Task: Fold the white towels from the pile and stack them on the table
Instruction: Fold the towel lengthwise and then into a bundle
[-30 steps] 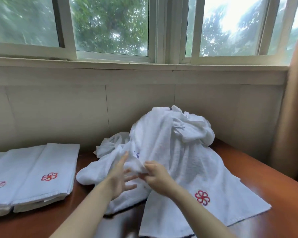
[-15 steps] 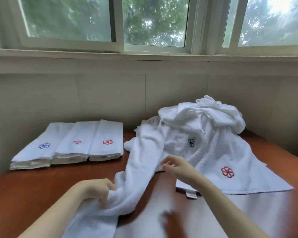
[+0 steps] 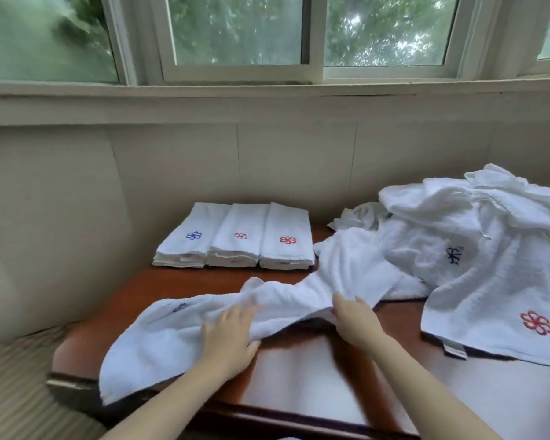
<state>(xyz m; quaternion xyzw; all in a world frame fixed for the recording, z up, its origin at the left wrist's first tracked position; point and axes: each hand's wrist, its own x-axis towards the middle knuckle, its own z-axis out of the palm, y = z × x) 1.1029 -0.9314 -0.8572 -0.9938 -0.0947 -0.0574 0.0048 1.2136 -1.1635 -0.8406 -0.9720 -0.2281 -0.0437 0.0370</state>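
Note:
A long white towel (image 3: 340, 274) lies stretched across the brown table (image 3: 299, 385), from the pile on the right to the table's left front corner. My left hand (image 3: 227, 336) rests flat on its left part, fingers straight. My right hand (image 3: 354, 315) grips the towel's front edge near the middle. The pile of loose white towels (image 3: 477, 227) is heaped at the right by the wall. Three stacks of folded towels (image 3: 238, 238) with flower emblems stand side by side at the back left.
A spread towel with a red flower emblem (image 3: 535, 322) hangs off the pile toward the table's right front. A pale wall and a window sill (image 3: 267, 93) run behind the table. Striped flooring (image 3: 16, 385) lies beyond the table's left edge.
The towel has been drawn further left out of the pile and laid across the table. My left hand went from gripping it to lying flat on it. The view has swung left.

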